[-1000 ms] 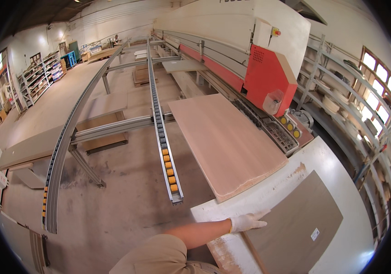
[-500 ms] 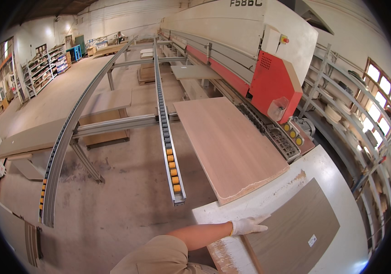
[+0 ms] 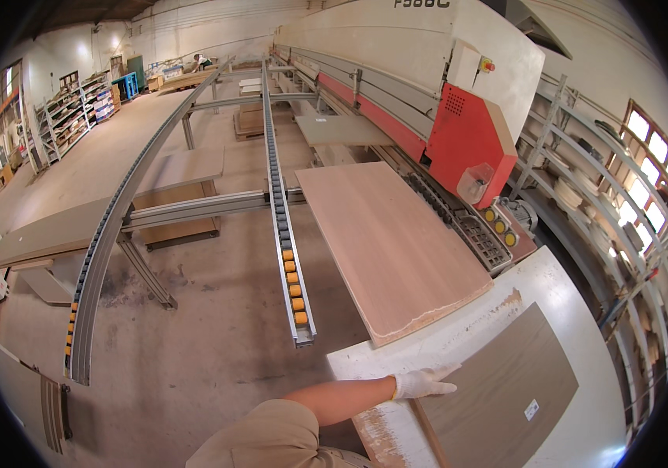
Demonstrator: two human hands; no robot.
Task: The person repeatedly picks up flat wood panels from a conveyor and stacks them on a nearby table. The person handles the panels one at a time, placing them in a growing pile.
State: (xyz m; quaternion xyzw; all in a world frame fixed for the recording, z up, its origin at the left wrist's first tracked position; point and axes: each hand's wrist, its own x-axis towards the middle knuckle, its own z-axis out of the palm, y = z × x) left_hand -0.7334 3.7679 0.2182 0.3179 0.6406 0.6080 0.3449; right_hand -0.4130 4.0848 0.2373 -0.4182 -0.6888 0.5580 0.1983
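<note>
My left hand (image 3: 421, 384), in a white work glove, rests on the upper left corner of a grey-brown wood-grain panel (image 3: 505, 382). Its fingers stretch out flat over the surface, apart from the thumb, and grip nothing. The panel bears a small white label (image 3: 531, 410) and lies on a worn white worktable (image 3: 576, 312). Just beyond it, a larger pinkish-brown board (image 3: 396, 249) sits beside the machine, its near end over the table. My right hand is out of view.
A long white and red machine (image 3: 470, 140) runs away along the right. Two roller rails (image 3: 275, 164) stretch ahead at left and centre, joined by a crossbeam (image 3: 201, 210). Metal shelving (image 3: 583, 179) stands by the window. More panels (image 3: 53, 234) are stacked at left.
The view has shifted very slightly. My left hand stays on the panel's corner, and the panel and board keep their places. A far-off person at the back shows more clearly now.
</note>
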